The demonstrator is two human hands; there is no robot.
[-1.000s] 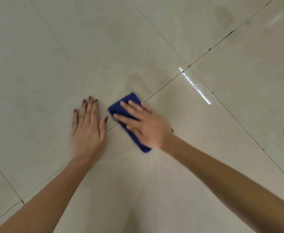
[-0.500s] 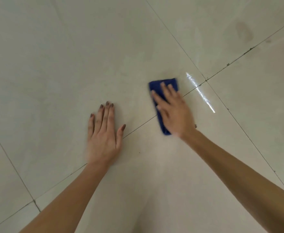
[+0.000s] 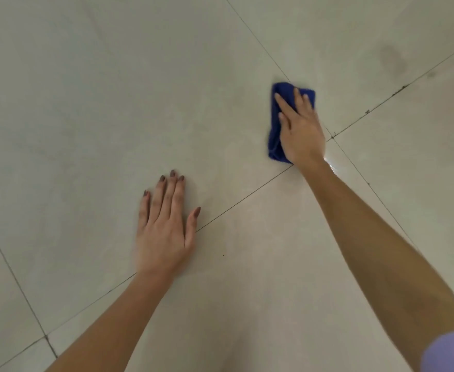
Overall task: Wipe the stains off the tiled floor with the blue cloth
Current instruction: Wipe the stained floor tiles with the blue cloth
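Blue cloth (image 3: 275, 135) lies folded on the tiled floor (image 3: 86, 103), just left of a grout crossing (image 3: 333, 137) — the right hand (image 3: 301, 132) presses it flat, grip spread, fingers straight, pinching nothing. Well apart, the left hand (image 3: 164, 232) rests palm-down, fingers straight. A dark stain (image 3: 392, 61) sits beyond.
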